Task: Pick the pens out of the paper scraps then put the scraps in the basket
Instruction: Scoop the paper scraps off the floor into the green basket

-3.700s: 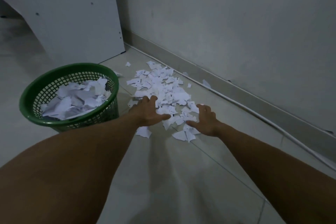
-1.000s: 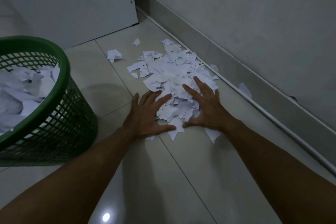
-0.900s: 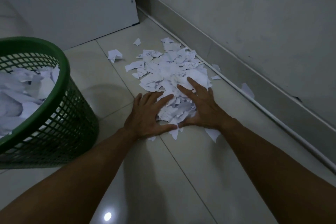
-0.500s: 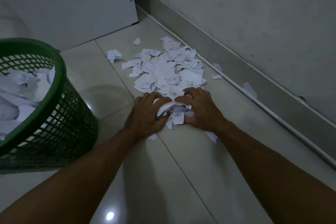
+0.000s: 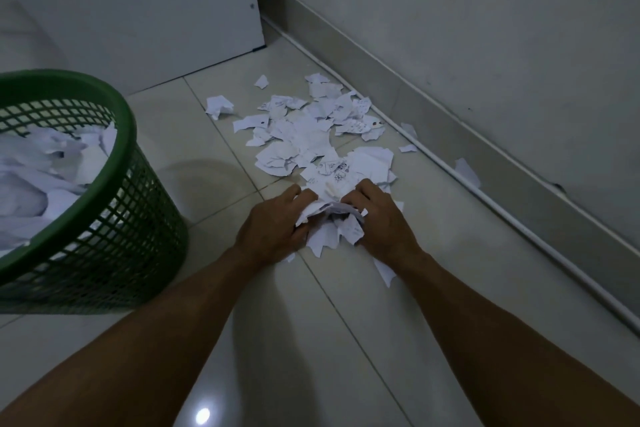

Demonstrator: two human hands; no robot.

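White torn paper scraps [image 5: 304, 135] lie scattered on the tiled floor near the wall. My left hand [image 5: 273, 222] and my right hand [image 5: 377, 218] curl toward each other at the near end of the pile and grip a bunch of scraps [image 5: 329, 225] between them. The green mesh basket [image 5: 117, 135] stands at the left, partly filled with white paper. No pen is visible.
A white cabinet panel [image 5: 156, 10] stands behind the basket. The wall with its skirting [image 5: 485, 135] and a thin white cable [image 5: 519, 225] runs along the right. A few stray scraps lie by the skirting [image 5: 465, 172].
My hands went from flat on the pile to curled together, pulling scraps toward me into a bunch. The pile's near end has been drawn in.
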